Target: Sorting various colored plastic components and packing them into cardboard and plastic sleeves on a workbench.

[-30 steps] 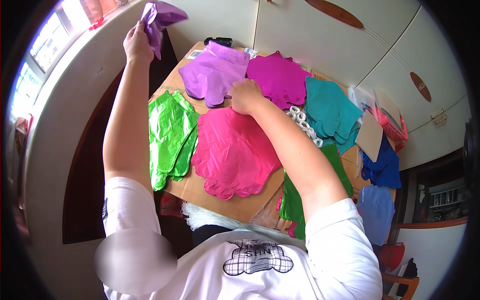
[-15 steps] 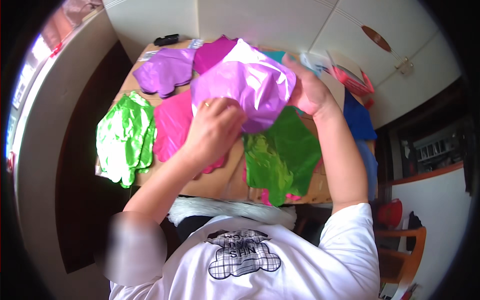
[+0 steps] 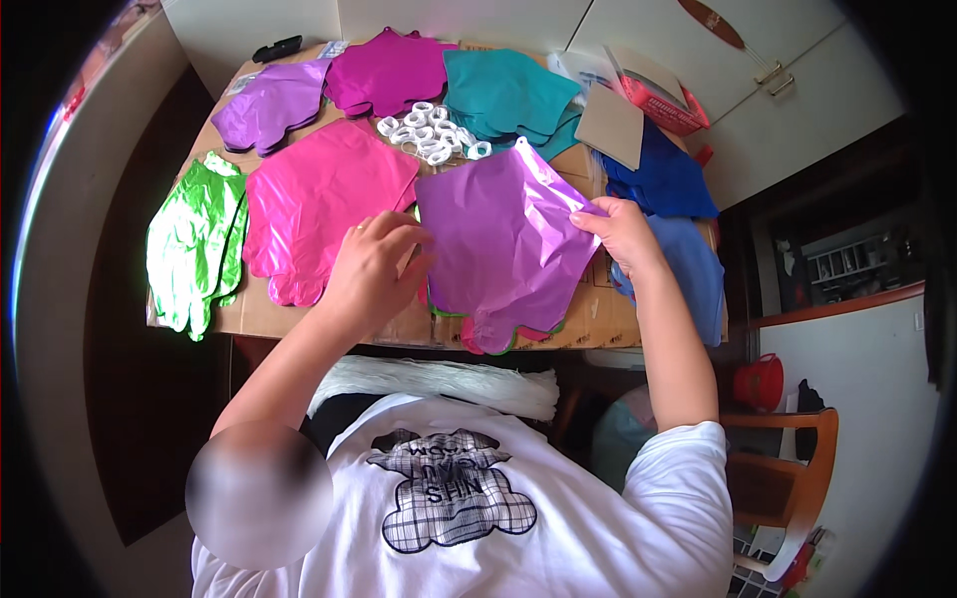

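A flat purple shiny film piece (image 3: 498, 224) with a lobed lower edge and a small holed tab at its top lies spread out near the front of the table. My right hand (image 3: 628, 234) pinches its right corner, thumb on top. At its left edge is my left hand (image 3: 374, 264), fingers bent and apart, near or just touching the film; I cannot tell which. Pink and green edges of other pieces peep out beneath the purple one. To the left lies a stack of pink film pieces (image 3: 324, 199), with shiny green ones (image 3: 194, 244) beyond it.
Cardboard (image 3: 399, 334) covers the table. Several white ring-like coils (image 3: 429, 130) lie mid-table. Behind are light purple (image 3: 264, 105), magenta (image 3: 389, 75) and teal stacks (image 3: 508, 95). At right are blue pieces (image 3: 663, 174), a beige card (image 3: 611, 128) and a red basket (image 3: 663, 100).
The purple piece has come down from a raised, crumpled position and now lies flatter over the green stack. My left hand has moved off it to its left edge. The white coils now show.
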`<act>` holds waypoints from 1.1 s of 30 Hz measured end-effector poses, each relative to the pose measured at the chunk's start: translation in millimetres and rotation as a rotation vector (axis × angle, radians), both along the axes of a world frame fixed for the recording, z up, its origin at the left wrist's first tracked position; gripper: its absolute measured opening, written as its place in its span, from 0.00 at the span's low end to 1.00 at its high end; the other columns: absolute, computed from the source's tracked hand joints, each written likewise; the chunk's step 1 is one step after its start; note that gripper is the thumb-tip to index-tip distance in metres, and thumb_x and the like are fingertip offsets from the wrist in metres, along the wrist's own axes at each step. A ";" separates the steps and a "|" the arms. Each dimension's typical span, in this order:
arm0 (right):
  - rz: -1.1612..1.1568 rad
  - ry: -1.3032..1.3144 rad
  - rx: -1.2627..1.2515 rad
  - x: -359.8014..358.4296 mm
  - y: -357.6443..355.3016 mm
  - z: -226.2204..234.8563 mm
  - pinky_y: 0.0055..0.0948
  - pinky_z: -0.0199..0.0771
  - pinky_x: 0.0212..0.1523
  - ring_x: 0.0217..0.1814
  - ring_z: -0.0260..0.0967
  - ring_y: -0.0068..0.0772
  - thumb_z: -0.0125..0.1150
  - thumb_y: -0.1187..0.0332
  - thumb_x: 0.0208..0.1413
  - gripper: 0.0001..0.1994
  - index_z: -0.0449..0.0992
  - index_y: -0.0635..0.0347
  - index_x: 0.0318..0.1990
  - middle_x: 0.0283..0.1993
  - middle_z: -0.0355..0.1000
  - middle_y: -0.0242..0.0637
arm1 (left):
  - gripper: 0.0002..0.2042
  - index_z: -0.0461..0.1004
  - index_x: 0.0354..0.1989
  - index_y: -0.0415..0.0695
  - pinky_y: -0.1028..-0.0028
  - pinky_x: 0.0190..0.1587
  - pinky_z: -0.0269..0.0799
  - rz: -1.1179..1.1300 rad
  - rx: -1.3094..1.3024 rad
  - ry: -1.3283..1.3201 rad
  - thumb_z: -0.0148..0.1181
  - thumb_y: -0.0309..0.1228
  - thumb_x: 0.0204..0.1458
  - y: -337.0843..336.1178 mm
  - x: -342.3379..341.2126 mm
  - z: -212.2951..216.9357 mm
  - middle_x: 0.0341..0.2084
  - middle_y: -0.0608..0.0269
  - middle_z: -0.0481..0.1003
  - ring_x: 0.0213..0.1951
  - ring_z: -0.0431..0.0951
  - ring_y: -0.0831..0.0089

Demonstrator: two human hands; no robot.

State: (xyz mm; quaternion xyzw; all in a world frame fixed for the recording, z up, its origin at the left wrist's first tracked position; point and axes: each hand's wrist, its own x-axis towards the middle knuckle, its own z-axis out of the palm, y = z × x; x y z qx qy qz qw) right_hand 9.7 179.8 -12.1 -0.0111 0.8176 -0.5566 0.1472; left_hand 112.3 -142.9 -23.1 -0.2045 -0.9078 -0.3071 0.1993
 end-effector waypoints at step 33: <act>0.146 0.647 0.803 -29.1 -52.3 47.1 0.43 0.73 0.42 0.40 0.73 0.50 0.64 0.63 0.51 0.10 0.79 0.60 0.35 0.36 0.76 0.45 | 0.16 0.79 0.35 0.41 0.65 0.42 0.76 0.283 0.001 -0.234 0.65 0.43 0.48 -109.7 -233.7 17.3 0.33 0.53 0.80 0.37 0.81 0.60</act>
